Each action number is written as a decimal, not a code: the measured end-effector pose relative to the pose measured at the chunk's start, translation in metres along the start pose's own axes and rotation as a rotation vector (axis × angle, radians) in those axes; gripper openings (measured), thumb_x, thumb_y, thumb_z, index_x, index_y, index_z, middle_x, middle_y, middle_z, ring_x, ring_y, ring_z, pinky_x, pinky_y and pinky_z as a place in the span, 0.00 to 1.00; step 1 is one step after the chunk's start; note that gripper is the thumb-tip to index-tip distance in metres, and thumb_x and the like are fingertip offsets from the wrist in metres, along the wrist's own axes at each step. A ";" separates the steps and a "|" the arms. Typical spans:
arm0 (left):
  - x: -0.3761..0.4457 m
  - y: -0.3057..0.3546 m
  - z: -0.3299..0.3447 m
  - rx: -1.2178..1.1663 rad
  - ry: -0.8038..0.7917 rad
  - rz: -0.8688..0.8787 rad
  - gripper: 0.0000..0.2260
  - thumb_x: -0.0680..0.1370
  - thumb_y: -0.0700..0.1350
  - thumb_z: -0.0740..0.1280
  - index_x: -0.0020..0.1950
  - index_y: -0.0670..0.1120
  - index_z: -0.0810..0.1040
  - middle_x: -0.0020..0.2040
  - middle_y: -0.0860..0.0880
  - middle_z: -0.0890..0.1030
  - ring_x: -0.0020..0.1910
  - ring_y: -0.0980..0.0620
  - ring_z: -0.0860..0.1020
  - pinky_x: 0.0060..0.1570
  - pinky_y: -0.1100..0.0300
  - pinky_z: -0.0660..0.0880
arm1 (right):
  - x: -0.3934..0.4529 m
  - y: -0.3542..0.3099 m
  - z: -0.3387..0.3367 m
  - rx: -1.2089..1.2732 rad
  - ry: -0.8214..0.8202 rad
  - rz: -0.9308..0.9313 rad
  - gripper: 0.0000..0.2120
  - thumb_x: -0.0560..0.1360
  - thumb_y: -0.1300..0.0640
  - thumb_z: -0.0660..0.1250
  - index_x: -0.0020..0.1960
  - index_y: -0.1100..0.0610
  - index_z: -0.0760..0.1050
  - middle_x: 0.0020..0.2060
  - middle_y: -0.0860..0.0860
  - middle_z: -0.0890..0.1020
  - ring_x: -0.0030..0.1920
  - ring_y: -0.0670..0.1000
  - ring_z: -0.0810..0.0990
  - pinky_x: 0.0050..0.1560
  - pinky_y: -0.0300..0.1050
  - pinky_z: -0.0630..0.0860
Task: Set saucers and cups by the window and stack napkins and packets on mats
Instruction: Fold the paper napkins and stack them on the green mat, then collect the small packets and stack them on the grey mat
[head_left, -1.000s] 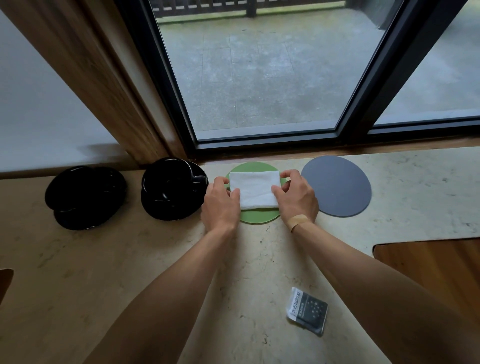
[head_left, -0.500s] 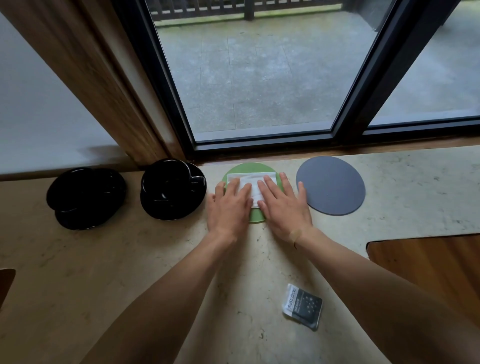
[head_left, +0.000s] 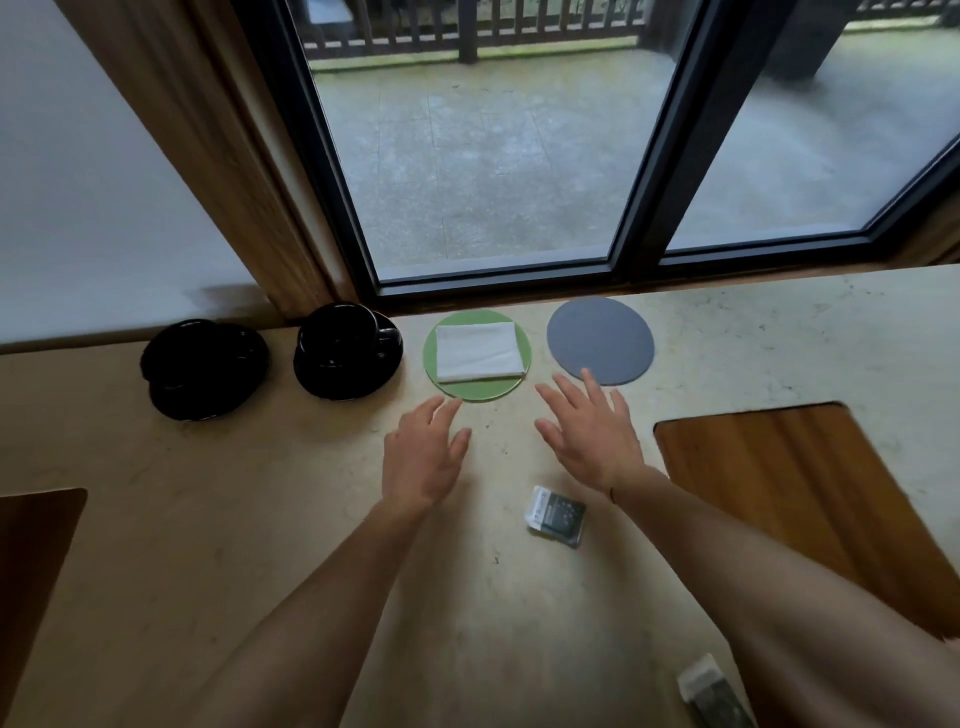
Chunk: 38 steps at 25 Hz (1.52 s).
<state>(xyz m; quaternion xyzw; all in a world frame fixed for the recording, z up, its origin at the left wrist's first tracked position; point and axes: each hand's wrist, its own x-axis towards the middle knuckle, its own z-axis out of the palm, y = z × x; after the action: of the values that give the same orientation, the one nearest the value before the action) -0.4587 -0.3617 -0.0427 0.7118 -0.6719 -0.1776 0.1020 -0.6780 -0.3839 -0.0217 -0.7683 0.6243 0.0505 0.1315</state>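
A folded white napkin (head_left: 478, 352) lies flat on the round green mat (head_left: 477, 391) near the window. To its right sits a bare round grey mat (head_left: 600, 340). Two black cups on black saucers stand at the left, one (head_left: 347, 351) beside the green mat and one (head_left: 204, 368) farther left. A dark packet (head_left: 556, 515) lies on the counter under my right wrist. My left hand (head_left: 422, 454) and my right hand (head_left: 592, 434) hover just in front of the mats, fingers spread, holding nothing.
The pale stone counter (head_left: 260, 519) runs along a dark-framed window (head_left: 631, 249). Wooden insets sit at the right (head_left: 810, 509) and the left edge (head_left: 31, 551). Another packet (head_left: 711, 693) shows partly at the bottom, beside my right forearm.
Both hands pressed the napkin flat on the green mat, then let go and drew back toward me. The napkin stays on the mat.
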 end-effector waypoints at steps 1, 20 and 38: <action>-0.019 0.001 0.000 -0.025 -0.011 -0.023 0.21 0.80 0.54 0.60 0.72 0.54 0.68 0.72 0.51 0.69 0.68 0.48 0.68 0.64 0.47 0.68 | -0.021 0.006 0.001 -0.001 -0.001 0.009 0.25 0.82 0.41 0.49 0.77 0.45 0.53 0.78 0.48 0.54 0.78 0.56 0.47 0.74 0.63 0.50; -0.290 0.042 -0.005 -0.203 0.123 -0.079 0.23 0.75 0.59 0.67 0.69 0.55 0.72 0.68 0.50 0.74 0.66 0.49 0.71 0.60 0.51 0.70 | -0.309 0.058 0.009 0.096 0.155 0.090 0.24 0.80 0.41 0.54 0.73 0.46 0.64 0.72 0.49 0.68 0.72 0.52 0.66 0.69 0.56 0.67; -0.308 0.222 0.075 -0.090 0.164 -0.204 0.25 0.72 0.61 0.69 0.67 0.55 0.74 0.64 0.48 0.77 0.61 0.47 0.75 0.54 0.53 0.74 | -0.350 0.245 0.002 0.101 0.118 0.022 0.24 0.79 0.41 0.57 0.73 0.47 0.64 0.65 0.48 0.75 0.62 0.51 0.73 0.59 0.48 0.71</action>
<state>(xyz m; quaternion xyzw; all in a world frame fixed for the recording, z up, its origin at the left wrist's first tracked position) -0.7025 -0.0663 0.0089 0.7832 -0.5768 -0.1585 0.1698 -0.9920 -0.0973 0.0267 -0.7555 0.6411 -0.0249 0.1324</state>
